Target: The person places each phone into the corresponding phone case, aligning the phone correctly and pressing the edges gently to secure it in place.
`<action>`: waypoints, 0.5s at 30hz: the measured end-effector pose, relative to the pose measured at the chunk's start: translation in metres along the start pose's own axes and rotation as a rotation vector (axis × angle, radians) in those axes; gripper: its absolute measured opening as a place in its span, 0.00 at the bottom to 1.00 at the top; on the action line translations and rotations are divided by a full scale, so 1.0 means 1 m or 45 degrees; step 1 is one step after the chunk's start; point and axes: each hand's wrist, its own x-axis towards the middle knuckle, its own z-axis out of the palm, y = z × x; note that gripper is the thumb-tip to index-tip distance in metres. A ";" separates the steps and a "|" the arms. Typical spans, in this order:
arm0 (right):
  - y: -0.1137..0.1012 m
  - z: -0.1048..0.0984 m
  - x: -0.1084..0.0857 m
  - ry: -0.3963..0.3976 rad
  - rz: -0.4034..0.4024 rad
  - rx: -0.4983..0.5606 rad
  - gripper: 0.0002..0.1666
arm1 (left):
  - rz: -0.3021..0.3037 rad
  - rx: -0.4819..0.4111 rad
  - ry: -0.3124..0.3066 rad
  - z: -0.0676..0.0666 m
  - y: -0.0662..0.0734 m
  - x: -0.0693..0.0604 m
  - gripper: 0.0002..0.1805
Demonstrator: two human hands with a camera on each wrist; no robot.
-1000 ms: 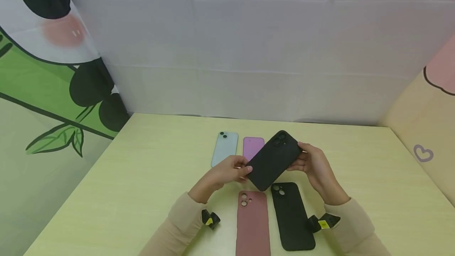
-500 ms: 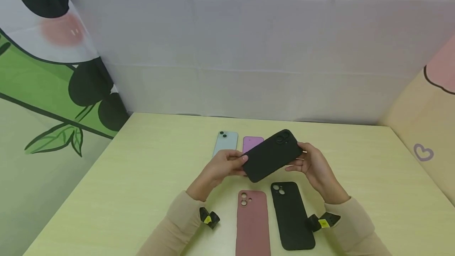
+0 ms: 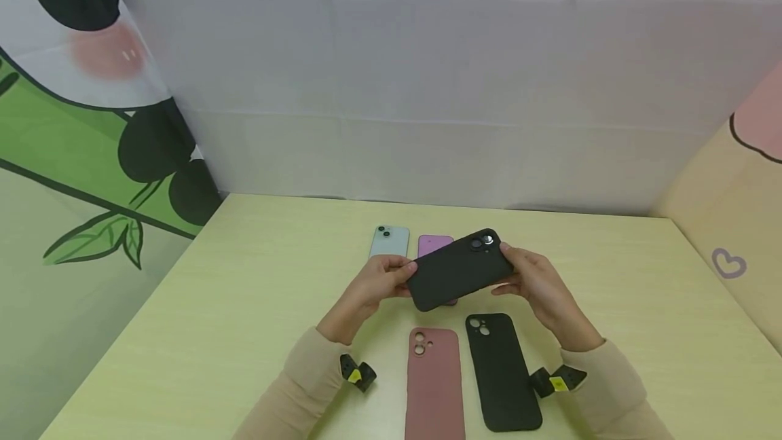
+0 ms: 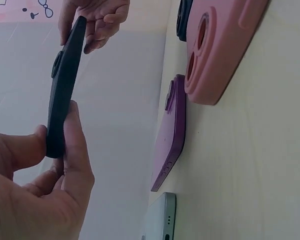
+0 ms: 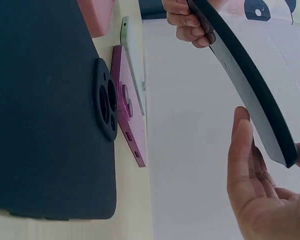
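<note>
A phone in a black case (image 3: 458,271) is held above the table, back side up and tilted, its camera corner toward the right. My left hand (image 3: 374,288) pinches its lower left end, thumb on the back and fingers beneath, as the left wrist view shows. My right hand (image 3: 540,284) holds the camera end by the edge. In the right wrist view the pale, flat underside (image 5: 257,117) shows between the hands. Below lie a pink phone case (image 3: 435,382) and a second black phone case (image 3: 504,372), both with camera cutouts.
A light blue phone (image 3: 389,242) and a purple phone (image 3: 434,244) lie farther back, partly covered by the left hand and the held phone. The pale yellow table (image 3: 244,304) meets a white sheet (image 3: 391,87) behind and printed walls on both sides.
The held phone has turned from a steep slant to a flatter one and come down slightly. The left hand has shifted left and up with its end; a glint shows on a lens now.
</note>
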 end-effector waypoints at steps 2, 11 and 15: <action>0.000 0.000 0.000 0.015 -0.012 -0.043 0.31 | -0.005 0.028 0.009 0.000 0.000 0.000 0.14; 0.001 0.004 -0.002 0.049 -0.041 -0.176 0.30 | 0.001 0.087 -0.014 0.000 0.000 -0.001 0.13; 0.001 0.005 -0.002 0.062 -0.057 -0.209 0.28 | 0.008 0.086 -0.027 0.001 0.001 -0.001 0.13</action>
